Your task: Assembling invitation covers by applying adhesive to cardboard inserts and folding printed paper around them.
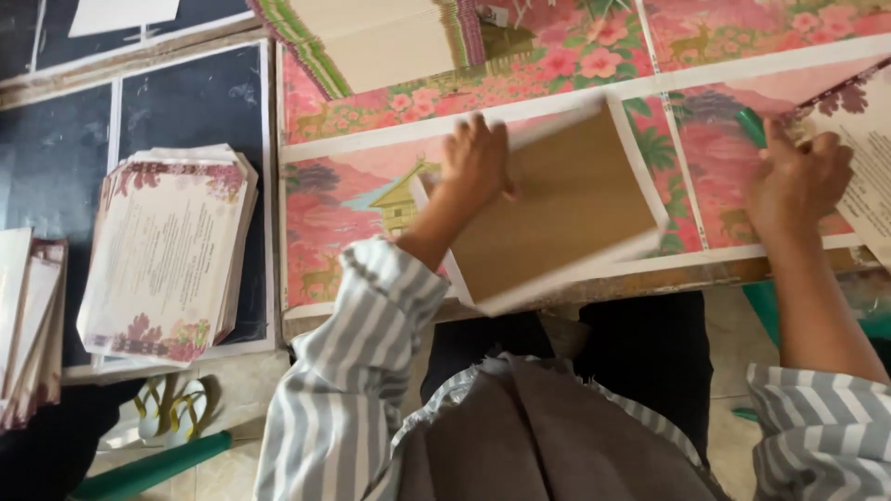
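My left hand [475, 162] presses on the upper left part of a brown card sheet with a white border [566, 209], which lies tilted on the pink floral printed sheets [343, 199] covering the table. My right hand [796, 181] rests at the right, fingers on the edge of a printed card with a floral corner [868, 148]. A green object [750, 125] pokes out just above that hand. Both my sleeves are grey and white striped.
A stack of printed cards with floral borders [167, 250] sits on a dark surface at the left, another stack [28, 315] at the far left edge. A fanned pile of cards [371, 42] lies at the top. Sandals [172, 404] and a green pole [153, 468] lie on the floor.
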